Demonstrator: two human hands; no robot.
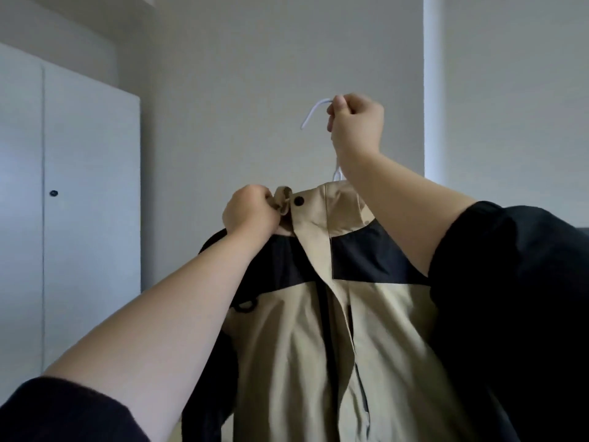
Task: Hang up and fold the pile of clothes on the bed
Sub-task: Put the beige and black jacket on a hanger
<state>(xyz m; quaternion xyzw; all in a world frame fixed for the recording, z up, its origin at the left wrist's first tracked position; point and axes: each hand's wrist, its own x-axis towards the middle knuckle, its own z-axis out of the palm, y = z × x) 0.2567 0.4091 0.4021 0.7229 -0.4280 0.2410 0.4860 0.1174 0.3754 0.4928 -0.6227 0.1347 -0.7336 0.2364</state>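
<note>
A tan and black jacket (pixel 306 330) hangs in front of me, held up high on a white hanger (pixel 314 111). My right hand (pixel 357 126) is closed around the hanger's hook, above the collar. The hanger's shoulders are hidden inside the jacket. My left hand (pixel 250 212) pinches the left side of the tan collar, beside a black snap button. The jacket's front is partly open along the zip. The bed and the pile of clothes are out of view.
A white wardrobe (pixel 79 202) with closed doors and a small dark knob stands at the left. A plain white wall (pixel 255 74) fills the background. A bright vertical strip (pixel 433 90), like a window edge or door frame, runs down at the right.
</note>
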